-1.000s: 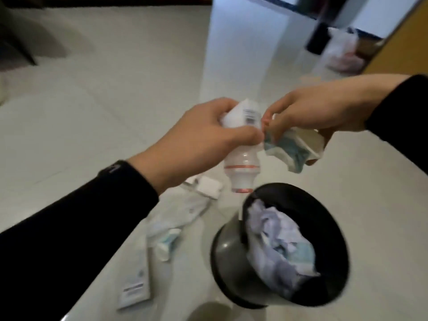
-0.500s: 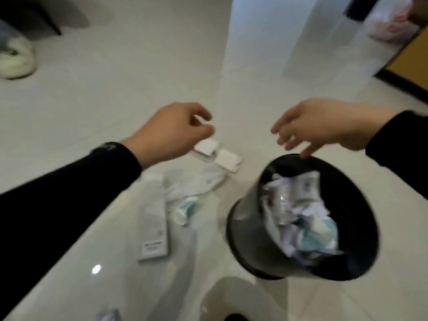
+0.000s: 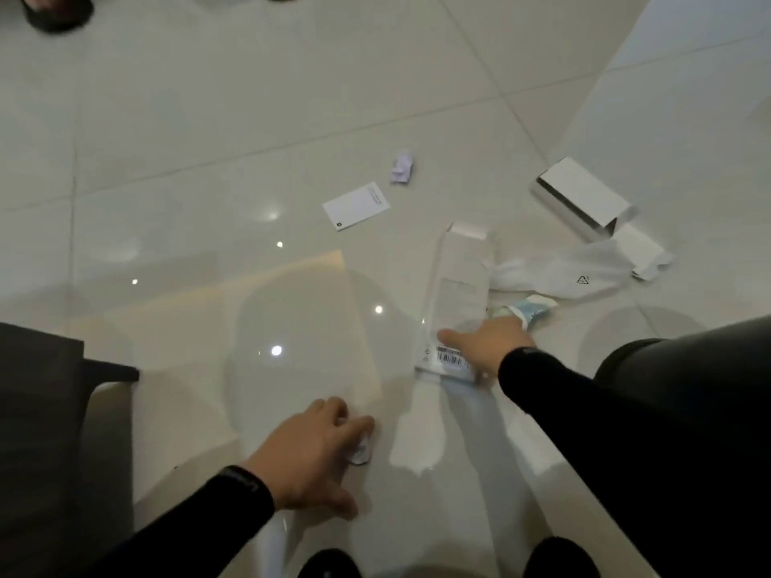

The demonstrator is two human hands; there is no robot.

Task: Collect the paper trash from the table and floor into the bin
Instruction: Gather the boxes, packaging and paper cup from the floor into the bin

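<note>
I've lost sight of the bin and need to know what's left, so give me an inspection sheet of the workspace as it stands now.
Surface: glossy tiled floor, with glare spots.
Job's things: long white box with barcode; open white carton; white card; crumpled lilac paper; white plastic bag; blue-white wrapper; small crumpled scrap. Bin not in view.
Clutter: dark footwear top left.
Grippers: left hand closing on the small scrap, grip unclear; right hand spread open on the long box's barcode end.
Cables: nothing seen.
Surroundings: dark furniture at left edge.
</note>
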